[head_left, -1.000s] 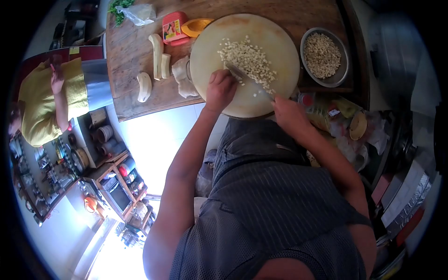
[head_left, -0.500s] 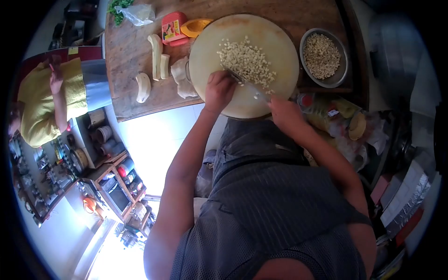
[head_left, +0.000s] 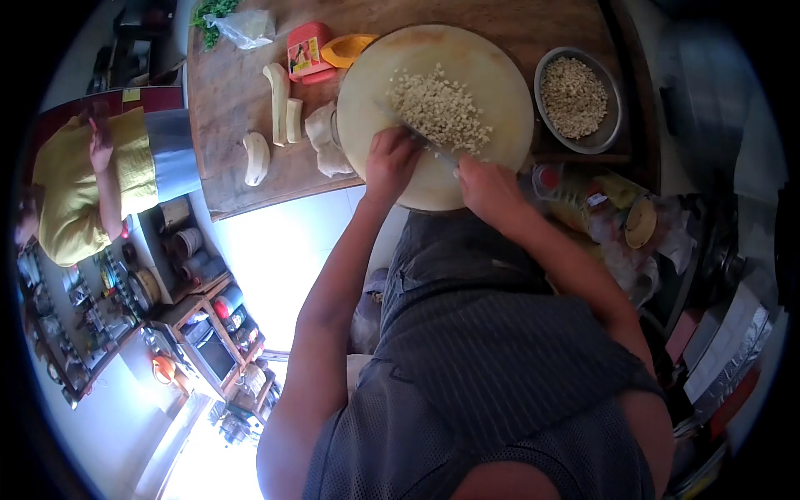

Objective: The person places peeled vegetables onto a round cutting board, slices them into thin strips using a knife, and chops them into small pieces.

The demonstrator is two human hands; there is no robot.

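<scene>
My right hand is closed around the handle of a knife, whose blade points up and left over the round cutting board. Close against the blade, my left hand rests on the board's near left part with its fingers curled. Whatever those fingers hold is hidden. Small pale diced pieces lie heaped just beyond the blade. To the right of the board stands a metal bowl filled with similar diced pieces.
On the wooden table, left of the board, lie long pale peeled pieces, a crumpled cloth, a red box and a yellow-orange object. Greens sit behind. A person in yellow is at the left.
My right hand and the knife have moved left and slightly up, bringing the blade further past my left fingers. My left hand stays in nearly the same place.
</scene>
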